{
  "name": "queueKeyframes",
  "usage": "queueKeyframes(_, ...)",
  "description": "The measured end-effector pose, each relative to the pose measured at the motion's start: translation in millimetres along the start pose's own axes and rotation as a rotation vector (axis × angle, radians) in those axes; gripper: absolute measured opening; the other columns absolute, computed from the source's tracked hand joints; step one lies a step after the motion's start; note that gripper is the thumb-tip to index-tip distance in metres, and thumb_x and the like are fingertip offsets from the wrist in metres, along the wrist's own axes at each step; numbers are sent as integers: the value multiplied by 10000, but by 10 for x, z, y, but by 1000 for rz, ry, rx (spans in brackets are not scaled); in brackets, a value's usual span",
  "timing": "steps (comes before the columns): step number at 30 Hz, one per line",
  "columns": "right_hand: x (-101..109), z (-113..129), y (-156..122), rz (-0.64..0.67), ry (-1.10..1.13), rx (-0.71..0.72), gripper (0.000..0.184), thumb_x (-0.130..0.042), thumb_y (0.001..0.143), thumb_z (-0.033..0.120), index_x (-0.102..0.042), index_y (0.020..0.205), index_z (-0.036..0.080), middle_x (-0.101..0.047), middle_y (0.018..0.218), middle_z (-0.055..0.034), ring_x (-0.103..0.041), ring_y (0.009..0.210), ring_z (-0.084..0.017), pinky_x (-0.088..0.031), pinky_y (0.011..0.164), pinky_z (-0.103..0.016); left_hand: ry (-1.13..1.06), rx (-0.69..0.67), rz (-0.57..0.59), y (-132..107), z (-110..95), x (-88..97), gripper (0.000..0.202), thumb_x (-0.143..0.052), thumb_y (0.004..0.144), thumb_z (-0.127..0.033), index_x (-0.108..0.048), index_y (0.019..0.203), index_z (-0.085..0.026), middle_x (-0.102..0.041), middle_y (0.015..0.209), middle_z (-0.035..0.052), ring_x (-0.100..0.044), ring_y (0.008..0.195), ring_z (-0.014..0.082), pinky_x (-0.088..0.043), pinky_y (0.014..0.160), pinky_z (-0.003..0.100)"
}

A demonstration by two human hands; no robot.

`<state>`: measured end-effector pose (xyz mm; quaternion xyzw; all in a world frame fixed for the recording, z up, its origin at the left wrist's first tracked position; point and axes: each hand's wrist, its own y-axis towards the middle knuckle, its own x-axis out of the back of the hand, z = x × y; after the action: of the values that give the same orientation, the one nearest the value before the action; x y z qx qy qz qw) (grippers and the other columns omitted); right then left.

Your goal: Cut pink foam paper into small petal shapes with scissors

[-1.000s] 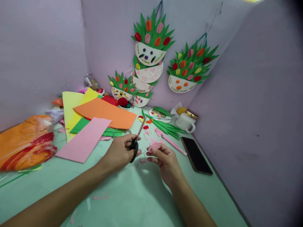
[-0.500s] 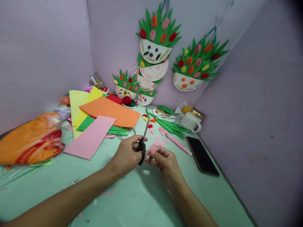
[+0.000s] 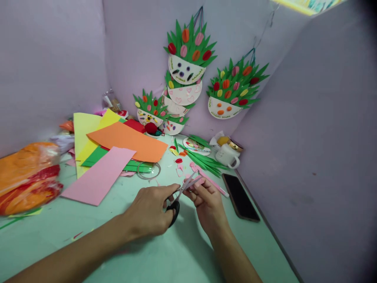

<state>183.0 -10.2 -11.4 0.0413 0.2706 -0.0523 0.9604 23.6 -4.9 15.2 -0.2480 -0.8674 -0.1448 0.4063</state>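
My left hand [image 3: 151, 210] is closed round the black handles of a pair of scissors [image 3: 180, 194]. The blades point up and to the right, with their tips at a small pink paper piece [image 3: 195, 181]. My right hand [image 3: 206, 200] pinches that pink piece between thumb and fingers, just right of the blades. Both hands hover over the pale green table [image 3: 165, 255]. Several small pink and red cut-outs [image 3: 179, 169] lie on the table just beyond the hands.
Pink [image 3: 98, 177], orange [image 3: 126, 139], yellow and green paper sheets lie at the left. An orange plastic bag [image 3: 26, 177] sits at far left. A black phone [image 3: 240, 196], a white mug [image 3: 226, 154] and green paper strips [image 3: 206, 161] are at the right. Paper flower baskets [image 3: 187, 59] hang on the wall.
The scissors have tilted from nearly upright to pointing right, into the pink piece. Both hands have drawn slightly nearer to me.
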Motion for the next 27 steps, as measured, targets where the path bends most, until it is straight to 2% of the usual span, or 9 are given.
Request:
queueKeyframes(12, -10, -5, -14, 23, 51, -27, 75, -707, 679, 216, -641, 670, 181, -707, 715, -19, -640, 688, -142, -521, 675, -272, -34, -12, 14, -8, 12, 8, 191, -463, 711, -196, -546, 881, -222, -622, 739, -18, -555, 668, 148, -380, 604, 227)
queueKeyframes(27, -22, -4, -16, 11, 69, -39, 90, -722, 658, 208, -635, 659, 182, -710, 719, -22, -641, 679, -142, -524, 670, -270, -37, -30, 3, -6, 22, 8, 184, -456, 717, -178, -562, 860, -225, -628, 713, -30, -543, 628, 134, -344, 562, 209)
